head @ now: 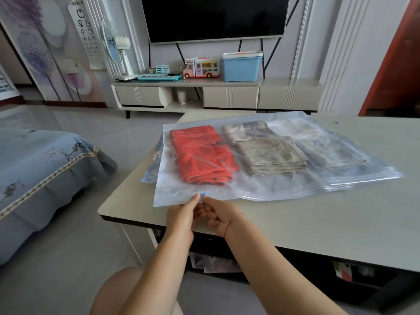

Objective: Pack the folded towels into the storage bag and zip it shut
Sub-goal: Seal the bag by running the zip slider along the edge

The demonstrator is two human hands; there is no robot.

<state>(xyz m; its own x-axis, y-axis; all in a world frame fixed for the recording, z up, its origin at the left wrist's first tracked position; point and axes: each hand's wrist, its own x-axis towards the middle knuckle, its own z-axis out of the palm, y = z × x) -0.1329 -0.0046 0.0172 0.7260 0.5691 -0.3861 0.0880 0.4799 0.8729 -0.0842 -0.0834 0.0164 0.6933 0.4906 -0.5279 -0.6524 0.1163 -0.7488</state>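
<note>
With the towels (238,153) already inside the storage bag (261,189) on the bench (318,219), both hands pinch its near edge at the blue slider (203,194): left hand (181,218) should anchor the seal while right hand (219,215) draws it steadily along.

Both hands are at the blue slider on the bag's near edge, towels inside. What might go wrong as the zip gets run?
The storage bag overhangs the table's left corner, so pulling could drag it off. The red towel lies near the zip line and may snag the blue slider. The left hand and right hand are crowded together, leaving the far seal unsupported.
</note>
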